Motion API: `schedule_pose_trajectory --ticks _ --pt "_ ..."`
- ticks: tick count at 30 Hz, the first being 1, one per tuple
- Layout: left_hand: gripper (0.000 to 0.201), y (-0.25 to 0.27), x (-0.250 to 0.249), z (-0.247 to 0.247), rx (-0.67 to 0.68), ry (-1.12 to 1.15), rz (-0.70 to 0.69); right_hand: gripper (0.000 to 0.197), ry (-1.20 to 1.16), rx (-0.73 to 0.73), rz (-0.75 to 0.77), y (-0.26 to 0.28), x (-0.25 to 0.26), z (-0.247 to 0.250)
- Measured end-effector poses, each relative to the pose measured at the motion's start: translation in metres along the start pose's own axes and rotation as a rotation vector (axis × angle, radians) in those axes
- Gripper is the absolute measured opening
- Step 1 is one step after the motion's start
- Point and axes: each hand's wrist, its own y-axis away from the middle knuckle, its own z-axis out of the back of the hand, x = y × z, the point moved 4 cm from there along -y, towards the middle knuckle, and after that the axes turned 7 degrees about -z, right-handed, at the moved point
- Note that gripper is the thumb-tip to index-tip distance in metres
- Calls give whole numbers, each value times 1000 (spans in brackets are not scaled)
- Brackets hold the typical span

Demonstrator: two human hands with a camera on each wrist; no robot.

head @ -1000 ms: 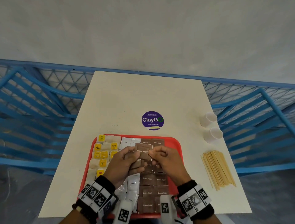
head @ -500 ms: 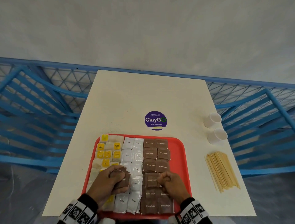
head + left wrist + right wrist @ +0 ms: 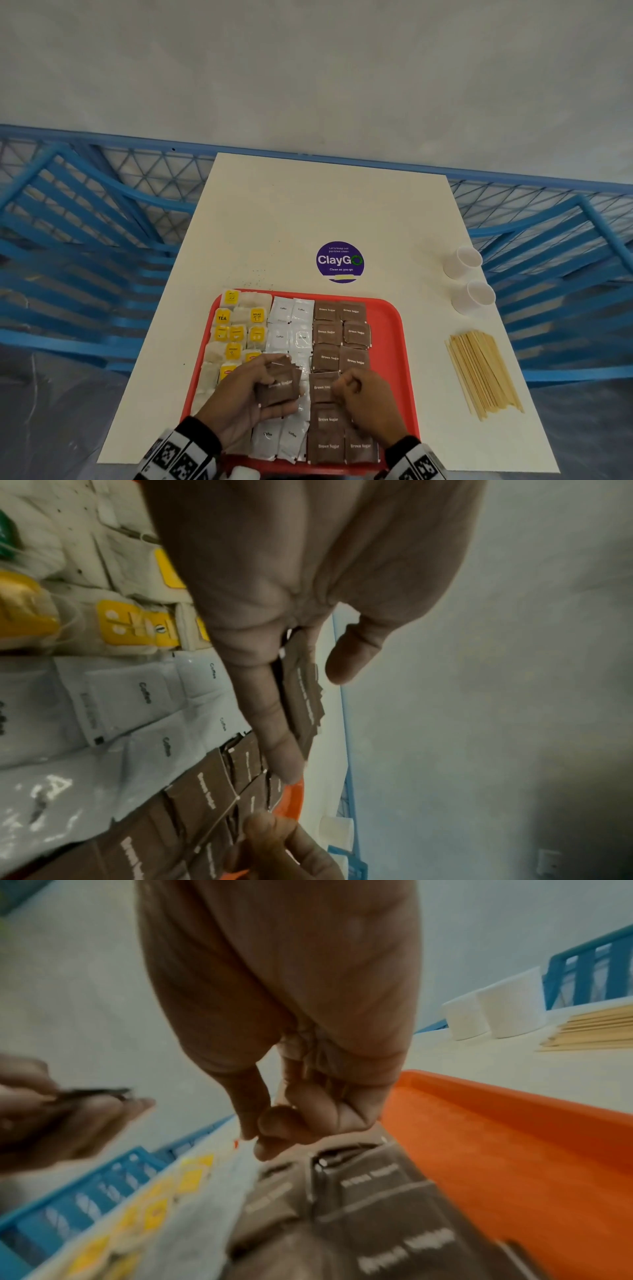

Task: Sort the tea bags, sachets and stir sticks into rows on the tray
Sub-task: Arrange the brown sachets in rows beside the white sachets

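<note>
A red tray (image 3: 390, 329) holds tea bags (image 3: 236, 332) on the left, white coffee sachets (image 3: 291, 322) in the middle and brown sugar sachets (image 3: 340, 334) on the right. My left hand (image 3: 270, 390) grips a small stack of brown sugar sachets (image 3: 286, 380) above the coffee row; the left wrist view shows the stack (image 3: 304, 710) between thumb and fingers. My right hand (image 3: 346, 389) rests on a brown sachet (image 3: 320, 387) lying in the brown rows. Its fingers (image 3: 274, 1123) are curled, thumb against forefinger, and no sachet shows between them. Stir sticks (image 3: 483, 373) lie on the table right of the tray.
Two white paper cups (image 3: 462, 262) (image 3: 474, 296) stand near the table's right edge, beyond the sticks. A purple ClayGo sticker (image 3: 339, 262) sits past the tray. Blue railings (image 3: 85, 257) flank the table. The tray's right strip (image 3: 514, 1137) is bare.
Both hands came back from the tray's middle toward me. The right hand took one brown sachet down onto the brown rows. The left hand keeps its stack.
</note>
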Motion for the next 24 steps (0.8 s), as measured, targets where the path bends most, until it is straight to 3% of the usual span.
schedule_pose_trajectory --ticks 4,10,16,21,24 --pt "42 2 -7 -13 94 -73 -48 28 -279 65 79 18 39 16" --pt "25 0 -12 -43 -2 -337 -247 11 -389 73 53 27 52 24" --pt "31 1 -5 -56 159 -228 -63 6 -429 56 117 28 51 32" --pt "29 2 -11 -55 -51 -316 -272 18 -416 29 138 31 52 27" --pt "26 4 -13 -56 -82 -313 -298 14 -510 51 107 29 49 26"
